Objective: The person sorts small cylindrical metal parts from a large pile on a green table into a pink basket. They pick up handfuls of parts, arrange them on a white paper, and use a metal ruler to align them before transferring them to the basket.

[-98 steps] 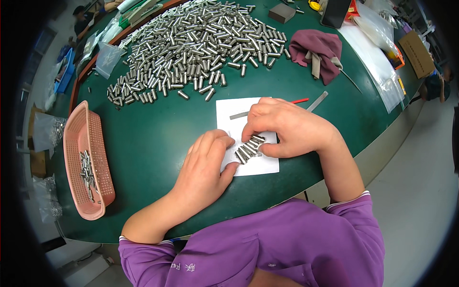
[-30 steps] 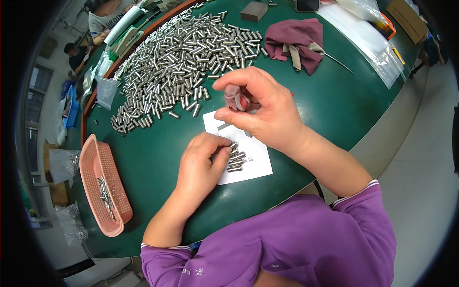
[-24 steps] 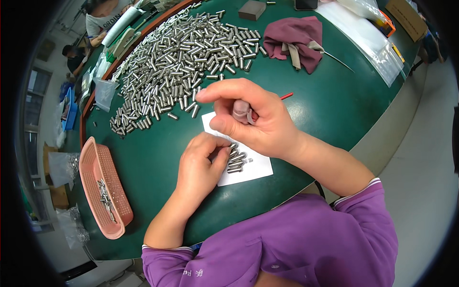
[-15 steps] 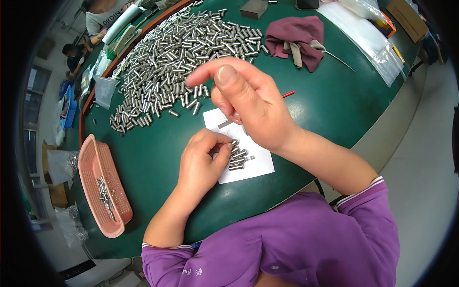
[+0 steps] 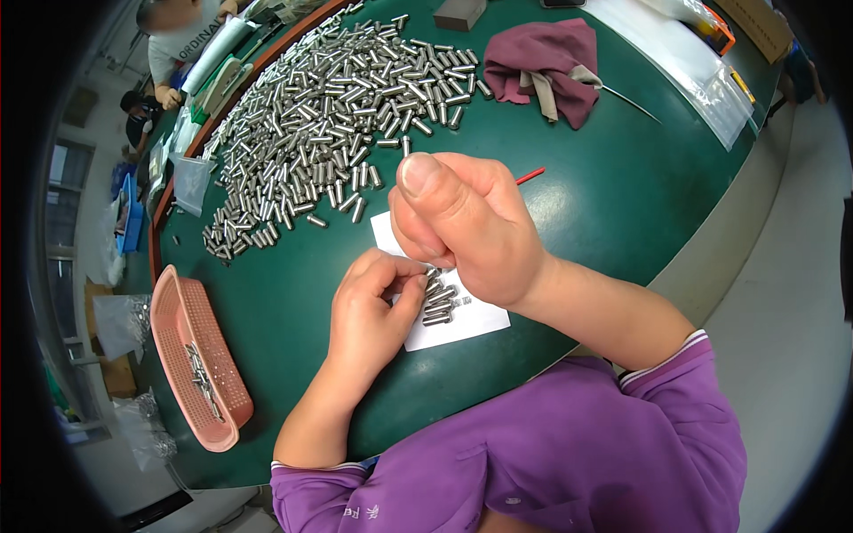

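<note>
Just beside the left hand (image 5: 370, 305) lie metal pins (image 5: 439, 300), near the right hand (image 5: 481, 229)

Paper (image 5: 475, 329) lies on the table (image 5: 293, 302) in front of you, short row of pins (image 5: 438, 306) on it. Your left hand (image 5: 366, 302) is at the row's far end, your right hand (image 5: 475, 222) above the paper's far part. Big pile (image 5: 324, 124) behind, bag (image 5: 191, 186) just left of it. Basket (image 5: 227, 364) at your left, loose pins (image 5: 204, 386) in it. Rag (image 5: 555, 51) right of pile, block (image 5: 459, 12) behind-left of rag, stick (image 5: 530, 176) between rag and right hand, plastic sheets (image 5: 680, 67) right of rag.
</note>
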Demonstrator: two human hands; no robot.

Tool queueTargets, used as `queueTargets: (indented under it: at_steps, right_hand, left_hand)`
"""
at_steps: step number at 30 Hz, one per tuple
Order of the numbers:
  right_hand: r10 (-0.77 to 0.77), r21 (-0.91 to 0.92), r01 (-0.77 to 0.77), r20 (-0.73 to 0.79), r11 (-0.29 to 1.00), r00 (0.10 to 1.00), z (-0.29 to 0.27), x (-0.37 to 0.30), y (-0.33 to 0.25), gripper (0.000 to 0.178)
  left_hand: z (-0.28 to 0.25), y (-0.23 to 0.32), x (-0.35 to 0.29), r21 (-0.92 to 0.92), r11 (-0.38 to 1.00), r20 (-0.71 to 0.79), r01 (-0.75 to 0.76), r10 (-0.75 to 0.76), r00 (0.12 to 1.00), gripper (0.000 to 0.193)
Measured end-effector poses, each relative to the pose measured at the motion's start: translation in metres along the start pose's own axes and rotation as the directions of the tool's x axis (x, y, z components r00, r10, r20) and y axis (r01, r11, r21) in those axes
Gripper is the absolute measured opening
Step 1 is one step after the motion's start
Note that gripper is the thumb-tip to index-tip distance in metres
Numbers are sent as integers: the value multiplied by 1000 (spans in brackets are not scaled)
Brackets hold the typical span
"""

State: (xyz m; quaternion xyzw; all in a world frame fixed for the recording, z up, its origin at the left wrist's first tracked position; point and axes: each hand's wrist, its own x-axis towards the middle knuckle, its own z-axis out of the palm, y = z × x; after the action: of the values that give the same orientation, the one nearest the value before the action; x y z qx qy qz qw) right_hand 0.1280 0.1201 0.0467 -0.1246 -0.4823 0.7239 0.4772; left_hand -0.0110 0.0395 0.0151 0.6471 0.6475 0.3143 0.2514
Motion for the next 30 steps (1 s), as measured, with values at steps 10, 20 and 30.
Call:
queueTargets:
  at_steps: [10, 20, 30]
  right_hand:
    - [-17, 23, 17, -14, 1000, 1000, 0, 0, 2, 52]
    - [28, 38, -27, -30, 999, 999, -1, 2, 1, 52]
    - [26, 10, -26, -24, 1000, 999, -1, 1, 0, 53]
  left_hand:
    - [-1, 1, 0, -16, 1000, 9, 23, -23, 1000, 7]
    - [-1, 1, 1, -3, 1000, 10, 22, -22, 1000, 6]
    - [0, 0, -1, -14, 1000, -5, 14, -14, 1000, 5]
